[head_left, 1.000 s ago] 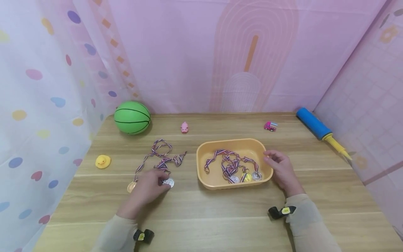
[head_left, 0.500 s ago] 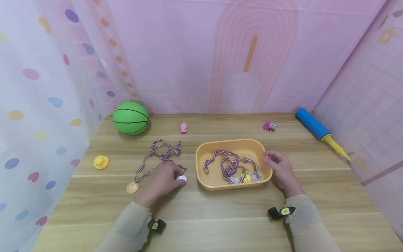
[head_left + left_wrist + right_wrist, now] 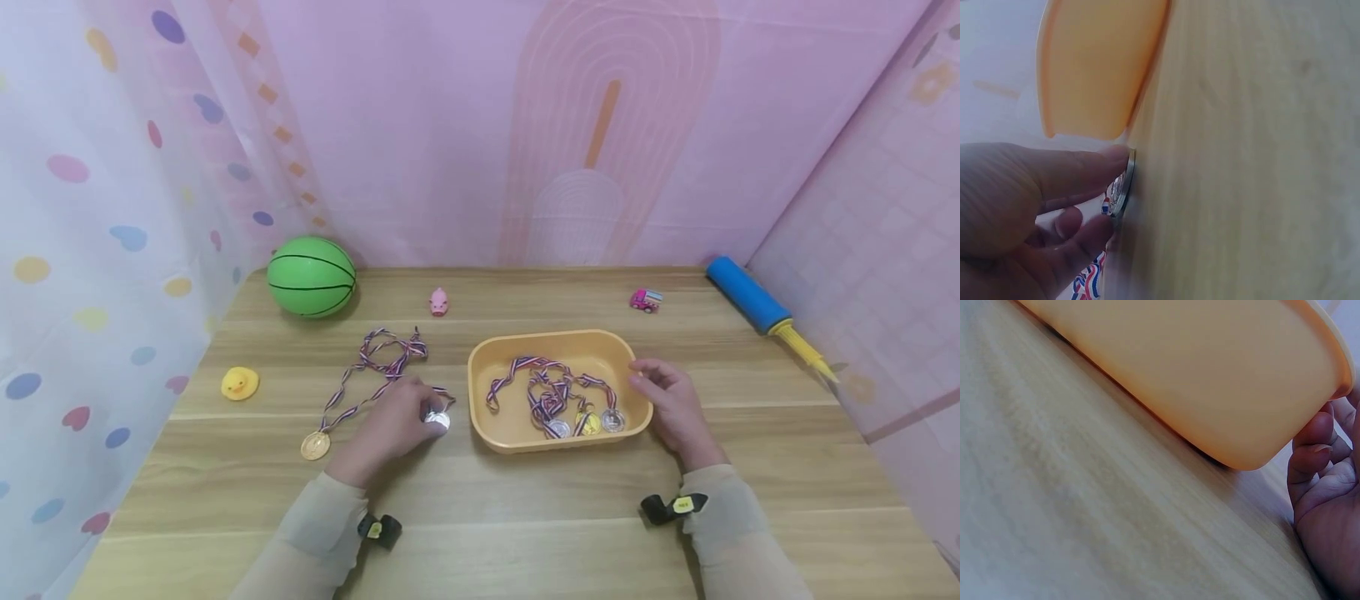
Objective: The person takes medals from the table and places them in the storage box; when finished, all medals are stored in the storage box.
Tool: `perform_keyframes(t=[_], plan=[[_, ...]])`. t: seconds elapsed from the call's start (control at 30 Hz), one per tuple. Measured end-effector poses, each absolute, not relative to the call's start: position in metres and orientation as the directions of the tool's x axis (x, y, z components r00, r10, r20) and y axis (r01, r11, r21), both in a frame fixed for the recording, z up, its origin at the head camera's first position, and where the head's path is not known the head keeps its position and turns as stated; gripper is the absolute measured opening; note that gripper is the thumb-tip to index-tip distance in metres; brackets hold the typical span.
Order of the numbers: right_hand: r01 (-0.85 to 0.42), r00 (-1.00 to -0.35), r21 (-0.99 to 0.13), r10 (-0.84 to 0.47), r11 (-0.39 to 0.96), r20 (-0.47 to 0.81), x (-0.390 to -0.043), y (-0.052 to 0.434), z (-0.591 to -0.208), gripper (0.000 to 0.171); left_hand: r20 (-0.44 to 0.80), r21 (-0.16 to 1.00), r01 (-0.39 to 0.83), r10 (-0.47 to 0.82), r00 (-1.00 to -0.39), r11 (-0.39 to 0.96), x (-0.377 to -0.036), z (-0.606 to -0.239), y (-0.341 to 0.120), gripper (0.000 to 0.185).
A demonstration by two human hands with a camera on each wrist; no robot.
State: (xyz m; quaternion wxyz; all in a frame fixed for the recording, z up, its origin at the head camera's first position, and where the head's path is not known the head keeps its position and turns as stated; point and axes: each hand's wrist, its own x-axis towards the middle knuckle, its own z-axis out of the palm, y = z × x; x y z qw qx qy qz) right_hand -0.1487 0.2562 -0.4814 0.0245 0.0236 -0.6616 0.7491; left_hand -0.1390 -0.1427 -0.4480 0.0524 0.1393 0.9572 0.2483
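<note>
My left hand (image 3: 393,423) pinches a silver medal (image 3: 438,419) by its edges, low over the table left of the orange plastic tray (image 3: 517,442). In the left wrist view the medal (image 3: 1124,187) sits between thumb and finger, with its striped ribbon (image 3: 1090,275) trailing below. That ribbon runs back on the table to a tangle (image 3: 382,350) joined with the ribbon of a gold medal (image 3: 315,445). My right hand (image 3: 671,407) holds the tray's right rim, its fingers (image 3: 1313,459) curled beneath the lip. Inside the tray lie two silver medals and a gold medal (image 3: 590,422) with tangled ribbons.
On the wooden table (image 3: 495,533) are a yellow rubber duck (image 3: 240,383), a green ball (image 3: 311,277), a pink pig toy (image 3: 438,302) and a small pink truck (image 3: 646,300). A blue and yellow hand pump (image 3: 757,304) lies at the right edge. Curtains stand behind and beside.
My left hand has slid the silver medal right towards the tray, drawing its ribbon along and uncovering the gold medal. The right hand has stayed at the tray's rim.
</note>
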Motion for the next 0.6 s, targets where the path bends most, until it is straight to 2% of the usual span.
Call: perform_keyframes(t=[0.3,0.6], plan=[[-0.066,-0.998,-0.989,0.005,-0.129,0.066,-0.1487,0.2549,-0.4796,0.015,-0.057,0.457,0.211,0.265,-0.963,0.864,-0.1384,-0.4473,-0.1452,0.027],[-0.052,-0.999,-0.992,-0.001,-0.117,0.053,-0.1485,0.2567,-0.4800,0.011,-0.096,0.470,0.228,0.306,-0.947,0.853,-0.1375,-0.4448,-0.1410,0.025]])
